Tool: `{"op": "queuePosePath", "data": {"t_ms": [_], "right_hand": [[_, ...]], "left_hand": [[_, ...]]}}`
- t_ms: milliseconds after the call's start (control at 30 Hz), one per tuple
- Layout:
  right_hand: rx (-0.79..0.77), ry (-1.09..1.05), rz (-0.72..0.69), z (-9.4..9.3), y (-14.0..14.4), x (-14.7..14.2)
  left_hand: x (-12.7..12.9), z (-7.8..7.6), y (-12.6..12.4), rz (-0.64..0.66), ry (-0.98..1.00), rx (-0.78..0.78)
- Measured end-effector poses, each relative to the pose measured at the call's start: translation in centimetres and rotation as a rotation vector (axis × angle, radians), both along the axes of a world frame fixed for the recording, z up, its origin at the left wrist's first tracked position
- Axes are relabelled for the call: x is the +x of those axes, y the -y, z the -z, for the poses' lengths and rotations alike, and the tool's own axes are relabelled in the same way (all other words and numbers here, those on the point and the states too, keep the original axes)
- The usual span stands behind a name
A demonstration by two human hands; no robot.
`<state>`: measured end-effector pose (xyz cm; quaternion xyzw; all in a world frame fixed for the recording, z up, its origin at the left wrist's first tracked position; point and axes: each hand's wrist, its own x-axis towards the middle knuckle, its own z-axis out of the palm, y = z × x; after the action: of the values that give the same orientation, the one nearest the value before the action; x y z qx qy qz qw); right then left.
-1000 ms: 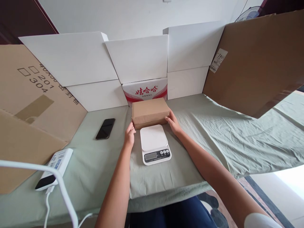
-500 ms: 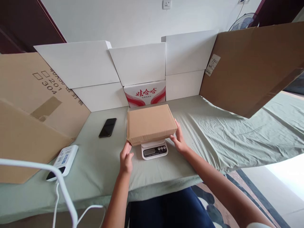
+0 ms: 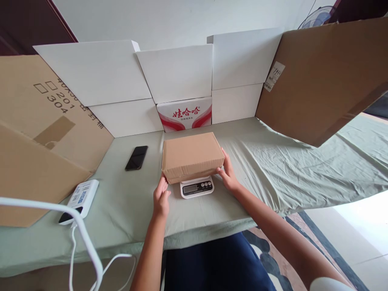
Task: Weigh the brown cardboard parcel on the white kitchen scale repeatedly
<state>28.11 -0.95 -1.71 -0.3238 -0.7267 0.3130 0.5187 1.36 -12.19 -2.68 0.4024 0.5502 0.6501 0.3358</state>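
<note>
A brown cardboard box (image 3: 192, 153) sits over a white kitchen scale (image 3: 197, 188), covering the scale's weighing surface; whether the two touch is hidden. Only the scale's front panel, with its small display and round buttons, shows below the box. At the box's near left corner, my left hand (image 3: 161, 198) grips it, fingers partly hidden underneath and thumb apart. My right hand (image 3: 228, 171) holds the right end, with its thumb by the lower front edge and fingers along the side.
Left of the box lies a black smartphone (image 3: 136, 157). A white device (image 3: 80, 201) with a cable rests near the left front. White boxes (image 3: 178, 72) line the back, and large cardboard sheets (image 3: 315, 85) stand at both sides. A white curved tube (image 3: 81, 232) crosses the lower left.
The view has tilted slightly downward. Both hands remain at the ends of the box, which sits a touch lower and tilts slightly less over the scale.
</note>
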Motion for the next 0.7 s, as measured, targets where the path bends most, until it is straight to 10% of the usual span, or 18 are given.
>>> {"op": "queuePosePath", "data": {"t_ms": [433,700], "right_hand": [[-0.009,-0.344,0.282,-0.5,-1.7,1.2],[-0.098,-0.182,-0.054,0.0,-0.6,0.5]], "left_hand": [[-1.3,-0.4,0.4,-0.131,0.108,0.352],[-0.9,0.7,0.1,-0.007,0.103,0.067]]}}
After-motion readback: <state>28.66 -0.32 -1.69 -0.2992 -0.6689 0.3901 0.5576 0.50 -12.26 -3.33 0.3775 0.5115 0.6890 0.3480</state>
